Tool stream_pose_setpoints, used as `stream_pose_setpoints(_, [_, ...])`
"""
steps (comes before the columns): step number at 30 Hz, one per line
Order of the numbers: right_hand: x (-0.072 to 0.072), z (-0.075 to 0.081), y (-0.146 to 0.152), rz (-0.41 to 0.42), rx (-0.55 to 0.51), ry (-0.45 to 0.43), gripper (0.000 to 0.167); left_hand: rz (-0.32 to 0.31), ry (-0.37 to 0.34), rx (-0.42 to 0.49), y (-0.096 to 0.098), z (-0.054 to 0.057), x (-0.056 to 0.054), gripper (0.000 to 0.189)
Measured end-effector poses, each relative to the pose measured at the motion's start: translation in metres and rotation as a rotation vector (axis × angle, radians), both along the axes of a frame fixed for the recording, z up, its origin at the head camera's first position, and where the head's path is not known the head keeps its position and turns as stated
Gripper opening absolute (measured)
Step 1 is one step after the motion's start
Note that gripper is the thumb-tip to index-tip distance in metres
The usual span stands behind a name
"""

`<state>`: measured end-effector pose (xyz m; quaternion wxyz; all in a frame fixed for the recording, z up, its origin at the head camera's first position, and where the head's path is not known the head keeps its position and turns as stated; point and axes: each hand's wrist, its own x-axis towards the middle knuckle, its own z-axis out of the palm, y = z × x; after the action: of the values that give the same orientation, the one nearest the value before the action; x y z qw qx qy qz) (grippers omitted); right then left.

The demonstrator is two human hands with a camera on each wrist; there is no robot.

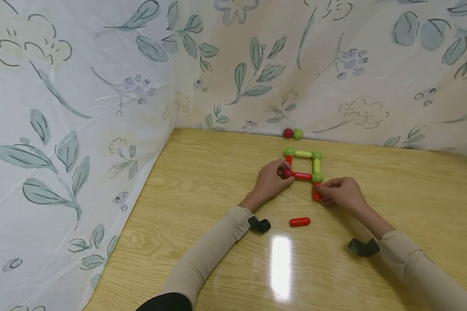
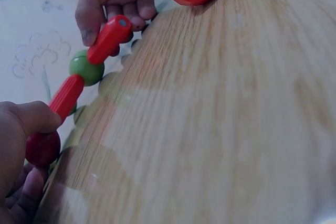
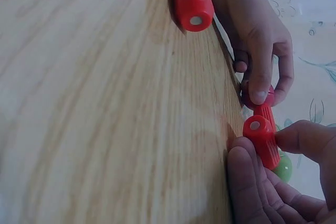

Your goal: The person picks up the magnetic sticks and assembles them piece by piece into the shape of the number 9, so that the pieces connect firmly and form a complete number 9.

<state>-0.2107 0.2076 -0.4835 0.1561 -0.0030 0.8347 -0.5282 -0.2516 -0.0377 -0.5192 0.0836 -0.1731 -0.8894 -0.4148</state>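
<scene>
On the table lies a square of magnetic rods and balls, with green balls [image 1: 317, 155] at three corners and a dark red ball [image 1: 287, 173] at the near left one. My left hand [image 1: 271, 179] pinches that red ball between thumb and fingers. A red rod [image 1: 302, 176] runs from it to the near right green ball [image 1: 317, 177]. My right hand [image 1: 343, 193] pinches another red rod [image 3: 265, 142], which meets this green ball and points toward me. Two light green rods [image 1: 303, 153] form the far and right sides; the left side is a red rod, partly behind my fingers.
A loose red rod [image 1: 299, 222] lies on the wooden table [image 1: 202, 172], nearer to me than the square. A red ball [image 1: 288, 133] and a green ball [image 1: 298, 134] sit side by side at the back edge, against the flowered cloth [image 1: 233, 77].
</scene>
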Motion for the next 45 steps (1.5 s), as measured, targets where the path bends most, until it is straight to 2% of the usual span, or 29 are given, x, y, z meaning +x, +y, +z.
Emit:
stream_pose_setpoints(10, [-0.001, 0.000, 0.001, -0.014, -0.043, -0.006, 0.050, 0.004, 0.006, 0.004, 0.001, 0.002, 0.001, 0.027])
stream_pose_setpoints(17, [-0.001, -0.001, 0.001, -0.017, -0.027, -0.007, 0.052, 0.005, -0.012, 0.000, 0.001, 0.000, 0.001, 0.027])
stream_pose_setpoints(22, [-0.002, -0.003, 0.000, -0.020, -0.054, -0.027, 0.051, -0.027, -0.021, 0.001, -0.003, -0.001, 0.001, 0.028])
stream_pose_setpoints(25, [-0.003, -0.004, 0.001, -0.024, -0.067, -0.032, 0.051, -0.070, -0.056, 0.047, -0.006, 0.001, 0.000, 0.030])
stream_pose_setpoints(28, [-0.002, -0.003, 0.002, -0.033, -0.076, -0.025, 0.050, -0.099, -0.139, 0.135, -0.011, 0.003, -0.004, 0.031])
stream_pose_setpoints(32, [-0.002, -0.002, 0.005, -0.038, -0.082, -0.017, 0.051, -0.120, -0.229, 0.184, -0.016, 0.010, -0.021, 0.023])
stream_pose_setpoints(36, [-0.001, -0.003, 0.009, -0.039, -0.070, -0.018, 0.053, -0.130, -0.230, 0.149, -0.019, 0.018, -0.048, 0.016])
stream_pose_setpoints(42, [-0.002, -0.004, 0.011, -0.033, -0.081, 0.001, 0.051, -0.016, -0.179, 0.029, -0.019, 0.028, -0.092, 0.027])
stream_pose_setpoints(45, [-0.005, -0.006, 0.009, -0.018, -0.106, 0.004, 0.048, 0.020, -0.162, -0.050, -0.019, 0.034, -0.109, 0.035])
